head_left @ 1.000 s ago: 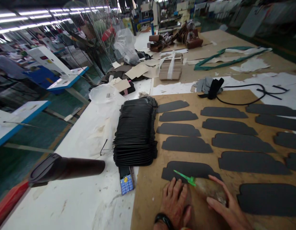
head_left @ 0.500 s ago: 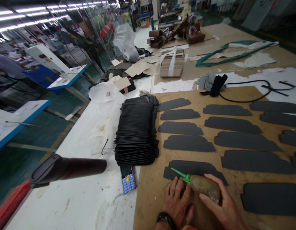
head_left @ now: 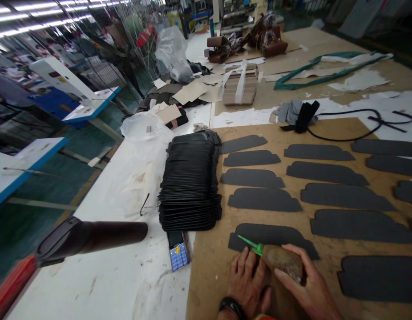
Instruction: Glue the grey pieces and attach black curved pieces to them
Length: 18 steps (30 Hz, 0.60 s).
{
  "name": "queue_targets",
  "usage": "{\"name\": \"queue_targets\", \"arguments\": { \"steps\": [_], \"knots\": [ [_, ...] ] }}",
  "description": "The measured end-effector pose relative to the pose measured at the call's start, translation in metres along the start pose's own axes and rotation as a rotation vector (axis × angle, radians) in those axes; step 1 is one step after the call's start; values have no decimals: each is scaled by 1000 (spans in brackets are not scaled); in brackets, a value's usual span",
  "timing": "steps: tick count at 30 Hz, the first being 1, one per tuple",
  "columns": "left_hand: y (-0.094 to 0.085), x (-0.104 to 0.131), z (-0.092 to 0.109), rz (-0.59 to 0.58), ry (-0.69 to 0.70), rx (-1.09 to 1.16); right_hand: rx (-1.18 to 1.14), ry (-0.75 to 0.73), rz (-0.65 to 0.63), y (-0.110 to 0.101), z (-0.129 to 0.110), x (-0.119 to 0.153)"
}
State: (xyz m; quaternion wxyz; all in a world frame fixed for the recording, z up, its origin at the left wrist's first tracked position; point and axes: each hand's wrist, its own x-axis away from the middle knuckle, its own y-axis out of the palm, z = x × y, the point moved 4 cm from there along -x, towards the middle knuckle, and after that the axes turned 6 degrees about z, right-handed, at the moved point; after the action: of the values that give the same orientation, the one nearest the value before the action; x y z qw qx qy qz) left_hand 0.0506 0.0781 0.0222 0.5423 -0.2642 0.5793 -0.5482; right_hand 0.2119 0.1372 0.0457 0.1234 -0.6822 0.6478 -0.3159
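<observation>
While the left hand [head_left: 248,284] lies flat, fingers spread, the right hand [head_left: 308,289] grips a bottle [head_left: 281,260], its green nozzle [head_left: 249,244] at ten o'clock over a dark piece [head_left: 269,233].

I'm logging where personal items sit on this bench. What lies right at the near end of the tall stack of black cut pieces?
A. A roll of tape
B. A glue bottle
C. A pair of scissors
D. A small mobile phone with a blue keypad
D: the small mobile phone with a blue keypad lies face up on the white table covering, its top end at the near edge of the tall stack of black cut pieces.
</observation>
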Motion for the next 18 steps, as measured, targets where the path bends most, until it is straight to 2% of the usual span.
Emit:
{"name": "queue_targets", "arguments": {
  "steps": [8,18],
  "knots": [
    [0,0,1,-20,-6,3,58,-35,-20,1,3,-2],
    [4,2,1,-27,-9,-10,25,-7,35,2,-7,-1]
  ]
}}
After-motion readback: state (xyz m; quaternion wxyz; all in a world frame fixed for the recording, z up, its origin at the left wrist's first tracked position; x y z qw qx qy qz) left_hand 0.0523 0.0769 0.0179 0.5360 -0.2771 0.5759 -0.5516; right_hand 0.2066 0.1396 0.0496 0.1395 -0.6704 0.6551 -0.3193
